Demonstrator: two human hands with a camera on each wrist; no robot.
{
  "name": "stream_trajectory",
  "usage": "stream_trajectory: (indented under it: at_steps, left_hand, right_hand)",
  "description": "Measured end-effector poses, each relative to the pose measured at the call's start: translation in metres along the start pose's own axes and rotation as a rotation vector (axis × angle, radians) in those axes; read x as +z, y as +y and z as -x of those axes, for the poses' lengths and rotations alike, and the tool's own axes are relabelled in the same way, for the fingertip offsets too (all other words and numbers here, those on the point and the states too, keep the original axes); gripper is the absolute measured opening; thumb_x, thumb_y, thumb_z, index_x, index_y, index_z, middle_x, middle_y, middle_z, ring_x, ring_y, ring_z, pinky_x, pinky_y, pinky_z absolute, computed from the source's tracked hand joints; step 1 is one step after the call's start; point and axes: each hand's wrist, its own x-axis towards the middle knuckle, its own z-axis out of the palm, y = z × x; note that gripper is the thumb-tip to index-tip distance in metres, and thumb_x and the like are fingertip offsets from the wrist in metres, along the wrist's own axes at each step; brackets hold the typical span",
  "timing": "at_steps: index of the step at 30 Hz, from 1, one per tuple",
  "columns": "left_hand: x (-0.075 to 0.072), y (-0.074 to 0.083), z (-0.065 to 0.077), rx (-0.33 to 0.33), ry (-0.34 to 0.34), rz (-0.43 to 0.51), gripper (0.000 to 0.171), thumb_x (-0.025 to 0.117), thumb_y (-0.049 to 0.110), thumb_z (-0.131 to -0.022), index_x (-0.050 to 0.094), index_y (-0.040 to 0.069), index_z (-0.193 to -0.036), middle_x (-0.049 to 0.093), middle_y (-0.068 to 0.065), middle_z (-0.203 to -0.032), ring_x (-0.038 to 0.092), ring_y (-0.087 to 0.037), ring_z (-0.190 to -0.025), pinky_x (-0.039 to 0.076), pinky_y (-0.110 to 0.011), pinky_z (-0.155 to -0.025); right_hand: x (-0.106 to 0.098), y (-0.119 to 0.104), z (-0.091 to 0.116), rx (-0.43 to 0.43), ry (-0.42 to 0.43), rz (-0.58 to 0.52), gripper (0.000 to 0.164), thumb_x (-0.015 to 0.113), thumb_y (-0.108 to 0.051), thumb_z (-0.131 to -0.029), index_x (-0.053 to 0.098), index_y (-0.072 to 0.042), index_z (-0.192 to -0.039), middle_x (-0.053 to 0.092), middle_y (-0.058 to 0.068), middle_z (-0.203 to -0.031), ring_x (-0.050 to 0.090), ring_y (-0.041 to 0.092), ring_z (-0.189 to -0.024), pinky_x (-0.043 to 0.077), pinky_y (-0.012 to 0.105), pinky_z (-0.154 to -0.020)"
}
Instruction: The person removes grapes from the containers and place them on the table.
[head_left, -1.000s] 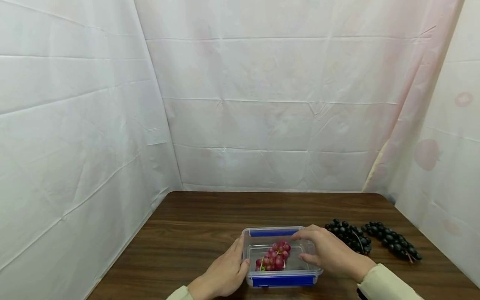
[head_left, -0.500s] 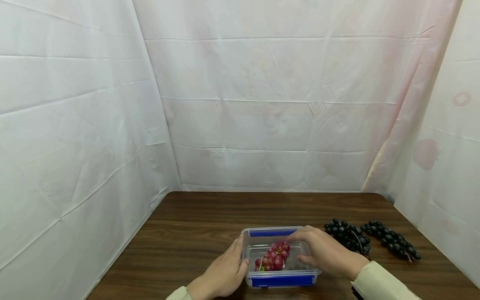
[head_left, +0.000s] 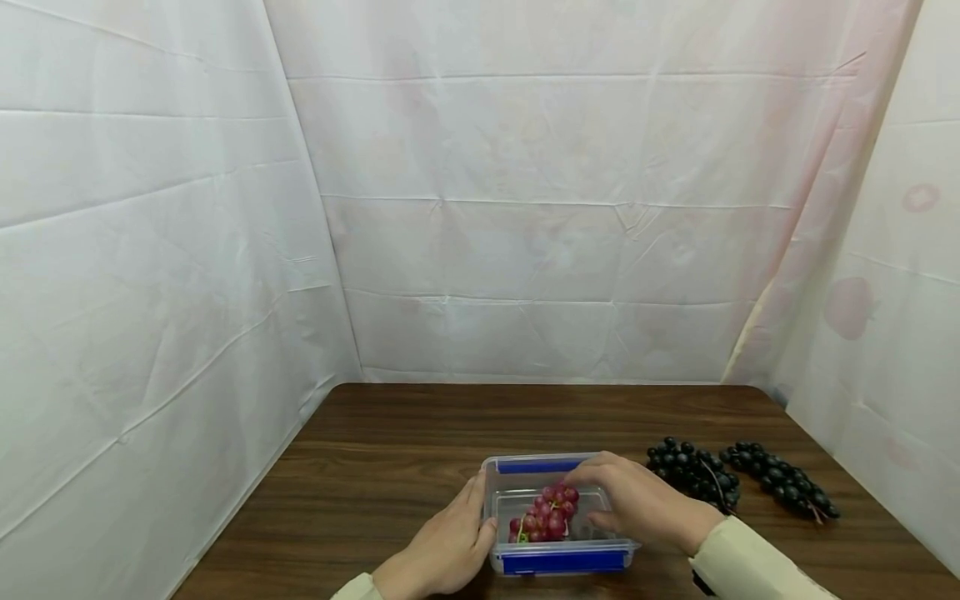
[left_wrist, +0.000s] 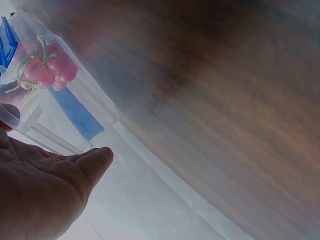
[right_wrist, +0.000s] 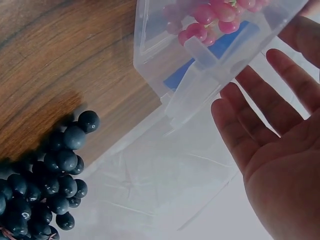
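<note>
A clear plastic food container [head_left: 501, 500] with blue clips holds a bunch of red grapes [head_left: 551, 512]. My left hand [head_left: 453, 537] rests along the container's left wall, its fingers fairly straight and its thumb near the front corner. In the left wrist view, the left fingertips [left_wrist: 102, 159] lie right at the clear wall. Over the container's right side reaches my right hand [head_left: 637, 500], fingers spread and nothing between them. Its fingertips come close to the red grapes in the head view. From the right wrist, the palm [right_wrist: 287, 165] shows open beside the container's rim.
Two bunches of dark grapes lie to the right: a nearer bunch [head_left: 693, 473] just past my right hand and a farther bunch [head_left: 783, 479]. All of it stands on a dark wood table [head_left: 420, 425]. White sheeting [head_left: 525, 250] walls in the back and sides.
My right hand has moved leftward over the container, bringing its fingertips closer to the red grapes. The left hand stays against the left wall, and the grapes have not moved.
</note>
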Motion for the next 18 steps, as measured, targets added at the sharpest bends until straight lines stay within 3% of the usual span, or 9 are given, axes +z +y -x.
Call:
stream_trajectory:
  at_steps: [10,18]
  left_hand:
    - [0.0003,-0.0003,-0.0004,0.003,-0.002,0.001,0.074,0.039,0.042,-0.109,0.013,-0.002,-0.163,0.025,-0.021,-0.166,0.033,-0.034,-0.15,0.038,-0.055,-0.115]
    - [0.0011,-0.002,-0.0013,0.005,-0.006,-0.004,0.074,0.038,0.043,-0.109,0.013,-0.002,-0.163,0.025,-0.022,-0.166,0.033,-0.035,-0.149,0.038,-0.055,-0.114]
  right_hand:
    - [0.0004,-0.0035,-0.0049,-0.023,-0.012,0.027,0.046,0.082,-0.026,-0.089,0.067,-0.039,-0.131,0.063,-0.01,-0.13,0.058,0.018,-0.122,0.057,0.046,-0.092]
    - [0.0029,-0.0023,-0.0089,-0.048,-0.022,0.03,0.05,0.084,-0.016,-0.086,0.069,-0.033,-0.131,0.062,-0.012,-0.131,0.058,0.018,-0.123,0.057,0.046,-0.093]
